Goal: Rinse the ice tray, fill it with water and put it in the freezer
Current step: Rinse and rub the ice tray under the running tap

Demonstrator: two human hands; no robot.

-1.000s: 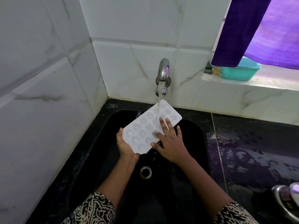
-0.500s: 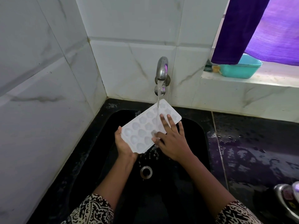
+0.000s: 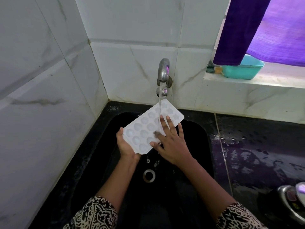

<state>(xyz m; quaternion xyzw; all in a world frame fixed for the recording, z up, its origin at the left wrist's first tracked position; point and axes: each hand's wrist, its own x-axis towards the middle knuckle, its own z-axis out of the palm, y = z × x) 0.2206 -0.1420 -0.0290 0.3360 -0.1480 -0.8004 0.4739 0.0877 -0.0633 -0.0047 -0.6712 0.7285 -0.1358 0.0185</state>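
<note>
Left grip: the left hand [image 3: 127, 148] holds the near-left short end of the ice tray [image 3: 145, 128], thumb up along the edge and palm beneath; the fingers below are hidden.
Right grip: the right hand [image 3: 171, 144] lies flat on the tray's upper face, fingers straight and spread, clasping nothing.
Tray position: held above the sink [image 3: 198, 154], clear of its floor, hollows facing up.
Long axis: runs from the left hand away and rightward to the tap [image 3: 163, 71]; the far short end sits just below the spout.
Nearer hand: the left carries the tray; the right only presses on it.
Water: the stream [image 3: 159, 111] lands on the far half, just beside the right fingertips; drops fall from the near edge above the drain [image 3: 149, 175].
Judgement: rinsing is in hand; filling calls for the tray levelled along that axis.
Count: one tray, hollows three across, total not countable under the hand; two hands; one tap; one stream; one drain.
Surroundings: wet black desk [image 3: 255, 146] to the right; one teal tub [image 3: 244, 70] on the sill.
</note>
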